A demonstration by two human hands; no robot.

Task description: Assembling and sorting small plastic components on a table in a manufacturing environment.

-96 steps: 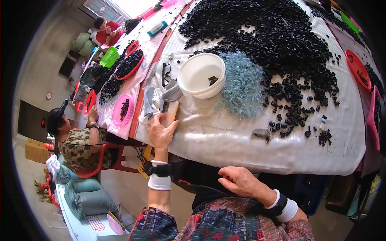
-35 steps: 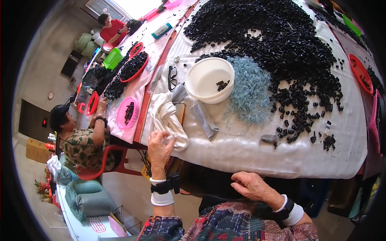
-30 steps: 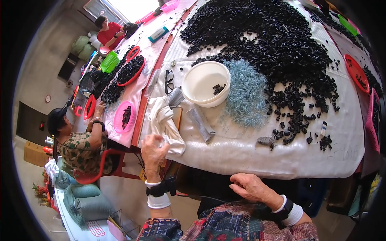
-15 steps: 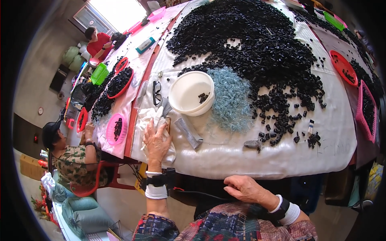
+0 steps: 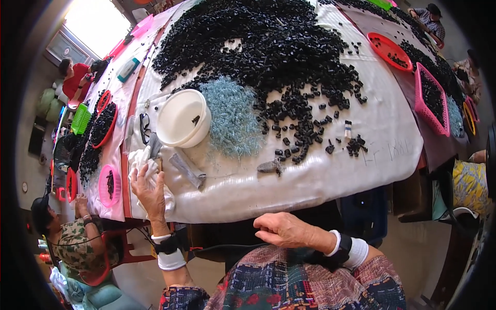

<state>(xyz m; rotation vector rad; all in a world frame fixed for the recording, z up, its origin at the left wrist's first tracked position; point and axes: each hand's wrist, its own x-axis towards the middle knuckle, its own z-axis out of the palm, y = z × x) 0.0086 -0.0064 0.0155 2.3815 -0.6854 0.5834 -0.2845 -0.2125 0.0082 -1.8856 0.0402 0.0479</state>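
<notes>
1. Nearest: right hand [image 5: 287, 231], loosely curled and holding nothing, resting on the patchwork-clad lap [image 5: 310, 279] below the table edge.
2. Left hand [image 5: 148, 188], fingers spread, pressing on a crumpled white cloth [image 5: 146, 166] at the near-left corner of the white-covered table [image 5: 320, 175]; possibly pinching a fold, hard to tell.
3. Just beyond the cloth: small grey tool [image 5: 155, 144] and flat grey bar [image 5: 187, 171].
4. Further in: round white plastic bowl [image 5: 182, 118] with a few dark bits inside, touching a mound of pale blue beads [image 5: 231, 121].
5. Farthest: wide heap of small black plastic pieces [image 5: 268, 46].
</notes>
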